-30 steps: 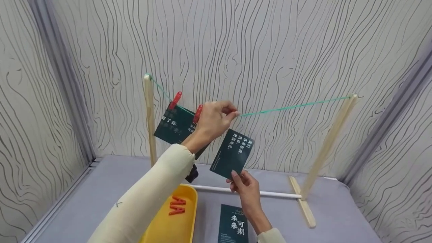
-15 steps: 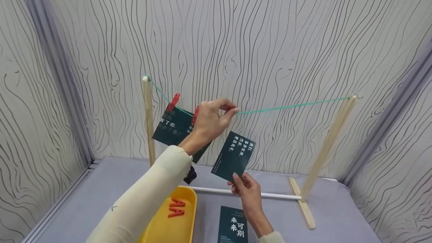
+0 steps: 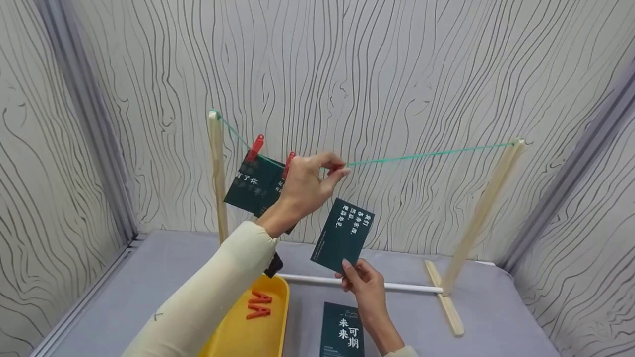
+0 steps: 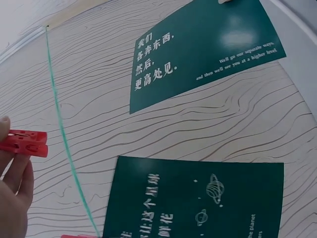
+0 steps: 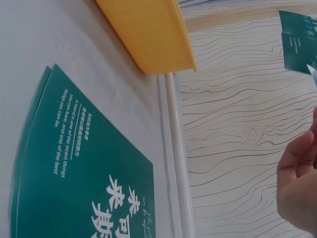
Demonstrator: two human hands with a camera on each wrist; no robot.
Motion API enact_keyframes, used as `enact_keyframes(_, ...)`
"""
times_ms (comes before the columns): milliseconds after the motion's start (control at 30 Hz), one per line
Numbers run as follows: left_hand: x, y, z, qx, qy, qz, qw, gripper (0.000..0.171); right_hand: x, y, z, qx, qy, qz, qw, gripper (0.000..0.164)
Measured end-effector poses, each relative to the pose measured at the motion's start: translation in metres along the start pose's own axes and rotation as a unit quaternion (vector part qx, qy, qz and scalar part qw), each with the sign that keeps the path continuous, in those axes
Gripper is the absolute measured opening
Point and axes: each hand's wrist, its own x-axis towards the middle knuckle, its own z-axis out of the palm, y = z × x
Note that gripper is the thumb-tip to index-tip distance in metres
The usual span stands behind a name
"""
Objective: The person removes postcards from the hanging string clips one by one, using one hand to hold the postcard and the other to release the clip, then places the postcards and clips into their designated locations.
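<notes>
My left hand (image 3: 307,183) is up beside the green string (image 3: 421,155), its thumb and fingers pinching a red clothespin (image 4: 26,143). In the left wrist view the clothespin's free end points toward the string. My right hand (image 3: 366,287) grips a dark green printed card (image 3: 342,235) by its lower edge, thumb in front. That card is tilted, below and right of the left hand, apart from the string. Left of the left hand, dark green cards (image 3: 243,186) hang from the string under red clothespins (image 3: 256,148), partly hidden by the hand and wrist.
Wooden posts (image 3: 478,218) hold the string at both ends, joined low down by a white rod (image 3: 412,287). A yellow tray (image 3: 284,317) with red clothespins (image 3: 259,305) stands front left. Stacked green cards (image 3: 342,331) lie on the grey table (image 3: 496,322). A patterned wall rises behind.
The right hand and its card have sunk slightly. My left hand has shifted a little to the left and keeps its pinch.
</notes>
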Motion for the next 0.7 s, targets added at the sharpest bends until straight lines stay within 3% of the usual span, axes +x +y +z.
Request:
enact_keyframes(500, -0.024, -0.004, -0.008, -0.014, -0.044, -0.059, 0.9972, 0.019, -0.011, -0.009, -0.002, -0.024, -0.011, 0.018, 0.999, 0.039)
enact_keyframes(700, -0.042, -0.008, -0.014, -0.006, -0.071, -0.085, 0.9938, 0.02, -0.017, -0.009, -0.005, -0.017, -0.01, 0.022, 1.0, 0.036)
